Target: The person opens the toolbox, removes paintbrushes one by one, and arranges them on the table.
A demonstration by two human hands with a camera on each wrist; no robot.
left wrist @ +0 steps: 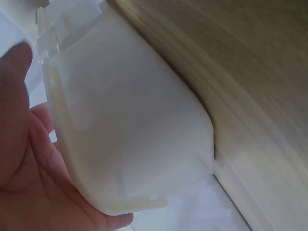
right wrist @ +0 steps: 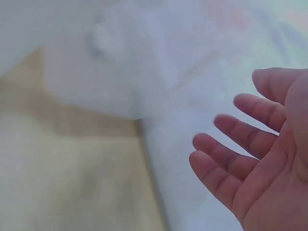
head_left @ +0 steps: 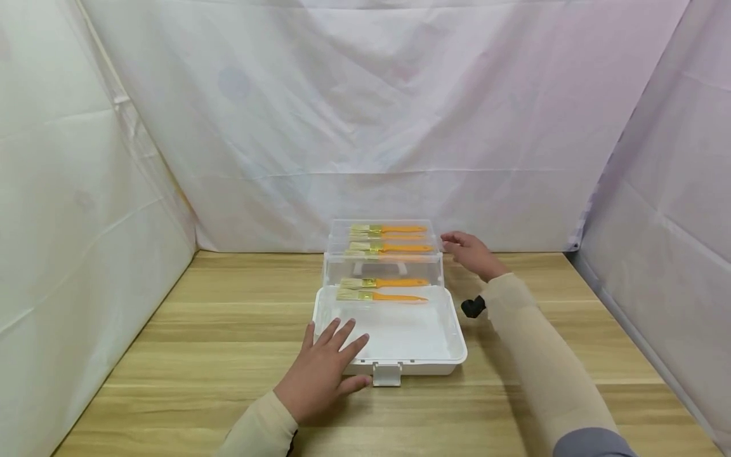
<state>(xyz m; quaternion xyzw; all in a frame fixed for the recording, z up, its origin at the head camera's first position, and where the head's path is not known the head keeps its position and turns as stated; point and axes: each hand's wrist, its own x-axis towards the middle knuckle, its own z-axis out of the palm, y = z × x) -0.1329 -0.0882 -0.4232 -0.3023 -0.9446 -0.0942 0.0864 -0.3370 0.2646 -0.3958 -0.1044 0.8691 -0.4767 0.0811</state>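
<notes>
A white plastic box (head_left: 457,346) stands on the table with its clear upper part (head_left: 333,270) raised behind it. Paintbrushes with orange handles and pale bristles lie crosswise in pairs: a back pair (head_left: 404,229), a middle pair (head_left: 402,248) and a front pair (head_left: 400,283). My left hand (head_left: 322,374) rests at the box's front left corner, fingers spread over the rim. The left wrist view shows the palm along the box's side wall (left wrist: 125,115). My right hand (head_left: 471,254) is just right of the clear upper part; in the right wrist view its fingers (right wrist: 226,163) are loosely extended and hold nothing.
A latch (head_left: 387,374) hangs at the box's front edge. A small black object (head_left: 473,308) shows beside the right forearm. The wooden table (head_left: 228,330) ends at a hanging white cloth (head_left: 371,114) behind, with more cloth on both sides.
</notes>
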